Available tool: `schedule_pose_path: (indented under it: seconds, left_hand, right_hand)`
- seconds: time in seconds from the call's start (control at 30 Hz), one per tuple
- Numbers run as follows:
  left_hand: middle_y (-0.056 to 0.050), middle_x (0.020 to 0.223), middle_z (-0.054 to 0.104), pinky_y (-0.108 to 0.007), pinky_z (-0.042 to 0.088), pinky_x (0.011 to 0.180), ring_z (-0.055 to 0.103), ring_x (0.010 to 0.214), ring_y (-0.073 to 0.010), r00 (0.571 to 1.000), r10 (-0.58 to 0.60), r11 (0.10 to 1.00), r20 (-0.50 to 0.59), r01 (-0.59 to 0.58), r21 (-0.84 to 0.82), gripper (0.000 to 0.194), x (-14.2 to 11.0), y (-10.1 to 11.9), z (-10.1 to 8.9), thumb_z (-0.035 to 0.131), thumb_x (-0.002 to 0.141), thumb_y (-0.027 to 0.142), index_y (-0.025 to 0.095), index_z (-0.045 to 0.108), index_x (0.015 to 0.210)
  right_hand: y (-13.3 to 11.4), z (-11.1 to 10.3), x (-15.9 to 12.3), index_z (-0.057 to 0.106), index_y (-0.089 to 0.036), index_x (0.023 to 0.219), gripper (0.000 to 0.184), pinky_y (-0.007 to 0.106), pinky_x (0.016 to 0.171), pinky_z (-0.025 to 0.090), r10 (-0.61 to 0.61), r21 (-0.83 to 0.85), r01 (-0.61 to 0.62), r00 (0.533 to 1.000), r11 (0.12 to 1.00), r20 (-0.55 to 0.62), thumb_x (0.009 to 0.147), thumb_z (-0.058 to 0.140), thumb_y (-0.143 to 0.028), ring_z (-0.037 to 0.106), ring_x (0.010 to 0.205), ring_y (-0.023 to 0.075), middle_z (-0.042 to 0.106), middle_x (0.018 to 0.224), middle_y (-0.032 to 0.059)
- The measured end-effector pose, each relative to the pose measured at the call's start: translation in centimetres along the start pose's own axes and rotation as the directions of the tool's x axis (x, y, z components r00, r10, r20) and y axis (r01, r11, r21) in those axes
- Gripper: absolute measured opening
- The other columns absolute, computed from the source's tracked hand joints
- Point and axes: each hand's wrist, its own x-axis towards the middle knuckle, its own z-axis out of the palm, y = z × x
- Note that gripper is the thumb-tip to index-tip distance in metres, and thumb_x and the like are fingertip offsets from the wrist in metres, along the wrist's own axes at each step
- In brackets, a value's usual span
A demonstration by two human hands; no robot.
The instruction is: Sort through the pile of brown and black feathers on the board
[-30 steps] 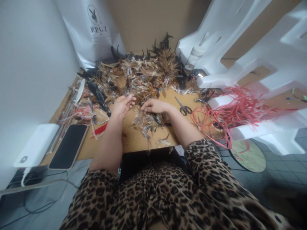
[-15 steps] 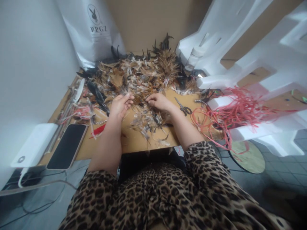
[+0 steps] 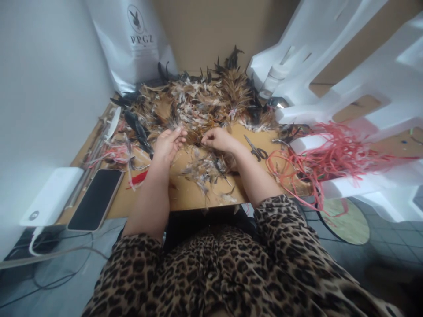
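My left hand point(image 3: 170, 144) is closed in a pinch at the near edge of a big heap of brown, white and black feathers point(image 3: 198, 99). A tuft of brown feathers point(image 3: 166, 113) fans up from its fingertips. Facing it, a short gap away, my right hand point(image 3: 218, 140) has thumb and fingers pressed together; what they hold is too small to make out. Loose small feathers point(image 3: 201, 171) lie on the table just below the hands. Scissors point(image 3: 255, 148) with dark handles rest beside my right forearm.
To the right, pink-red ribbon strips point(image 3: 343, 154) drape over white foam pieces point(image 3: 310, 144). A clear bottle point(image 3: 272, 81) stands behind. On the left are a phone point(image 3: 95, 199), a white power bank point(image 3: 53, 196) with a cable, and long black feathers point(image 3: 137, 130). A silver bag point(image 3: 142, 57) stands at the back.
The view has shifted slightly, so the table and its things appear a little further right. Both hands keep nearly the same pinched pose over the feathers.
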Motion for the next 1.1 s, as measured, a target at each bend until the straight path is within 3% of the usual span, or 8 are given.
schedule_pose_path:
  seconds: [0.1,0.27,0.37,0.43,0.53,0.7,0.87,1.1]
  left_hand:
    - [-0.001,0.069,0.067,-0.012,0.037,0.040,0.057,0.049,-0.0042,1.000,0.002,1.000,0.013,-0.002,-0.005,0.021,0.0,0.0,-0.1,0.071,0.068,0.026,0.012,0.064,0.083]
    - [-0.002,0.068,0.067,-0.012,0.037,0.040,0.057,0.048,-0.0043,1.000,-0.008,1.000,0.016,0.008,-0.002,0.022,0.0,-0.1,0.0,0.072,0.068,0.024,0.011,0.063,0.083]
    - [-0.002,0.069,0.067,-0.013,0.038,0.040,0.057,0.048,-0.0043,1.000,-0.009,1.000,0.013,0.009,-0.001,0.022,0.0,-0.1,0.1,0.072,0.068,0.024,0.011,0.063,0.082]
    - [-0.002,0.069,0.067,-0.013,0.038,0.040,0.057,0.048,-0.0044,1.000,-0.014,1.000,0.009,0.014,-0.005,0.022,-0.1,-0.1,0.1,0.072,0.068,0.024,0.010,0.063,0.082]
    - [-0.002,0.068,0.067,-0.012,0.037,0.040,0.057,0.048,-0.0043,1.000,-0.024,1.000,0.005,0.024,-0.005,0.021,-0.1,-0.2,0.2,0.071,0.069,0.024,0.011,0.063,0.082]
    - [-0.004,0.073,0.069,-0.012,0.041,0.043,0.060,0.051,-0.0050,0.998,-0.061,0.998,0.020,0.061,0.014,0.015,-0.3,-0.4,0.4,0.068,0.072,0.020,0.010,0.064,0.081]
    - [-0.008,0.081,0.071,-0.012,0.042,0.042,0.063,0.055,-0.0072,0.970,-0.206,0.978,0.125,0.206,0.011,0.007,-0.5,-0.4,0.5,0.061,0.077,0.014,0.010,0.065,0.081]
    - [-0.009,0.082,0.071,-0.012,0.047,0.048,0.065,0.058,-0.0083,0.929,-0.284,0.955,0.237,0.296,-0.016,0.008,-0.5,-0.9,0.5,0.060,0.078,0.013,0.009,0.065,0.084]
  right_hand:
    - [0.0,1.2,0.8,0.070,-0.015,0.089,0.022,0.021,0.072,0.041,-0.024,-0.102,0.016,0.997,0.995,-0.078,0.073,0.056,-0.019,0.059,0.075,0.0117,0.068,0.082,0.0023]
    - [-1.5,3.4,1.0,0.068,-0.023,0.100,0.029,0.027,0.072,0.040,-0.091,-0.407,0.080,0.996,0.910,-0.008,0.076,0.051,-0.019,0.058,0.087,0.0189,0.063,0.095,0.0069]
    - [-1.5,4.0,1.1,0.069,-0.019,0.091,0.025,0.028,0.071,0.040,-0.084,-0.408,0.063,0.996,0.911,-0.033,0.079,0.047,-0.021,0.058,0.085,0.0195,0.062,0.093,0.0091]
    - [-0.8,3.9,1.2,0.068,-0.016,0.082,0.020,0.027,0.070,0.039,-0.079,-0.258,0.049,0.991,0.965,-0.108,0.078,0.049,-0.021,0.057,0.079,0.0169,0.063,0.086,0.0080]
    - [0.4,3.4,1.2,0.065,-0.013,0.074,0.014,0.024,0.062,0.038,0.052,0.244,0.003,0.974,0.970,-0.220,0.072,0.057,-0.024,0.051,0.062,0.0104,0.060,0.069,0.0025]
    - [0.8,2.3,0.8,0.058,-0.014,0.071,0.024,0.018,0.042,0.017,0.297,0.875,-0.102,0.953,0.474,-0.050,0.060,0.069,-0.032,0.026,0.041,0.0027,0.039,0.046,-0.0085]
    - [0.0,2.1,0.6,0.055,-0.014,0.071,0.031,0.016,0.040,0.013,0.262,0.976,-0.082,0.965,0.202,0.027,0.052,0.076,-0.027,0.027,0.042,0.0014,0.040,0.048,-0.0089]
    - [-0.1,3.7,0.9,0.058,-0.013,0.070,0.029,0.015,0.041,0.019,0.192,0.970,-0.080,0.981,0.229,0.036,0.055,0.076,-0.030,0.033,0.044,0.0016,0.054,0.055,-0.0044]
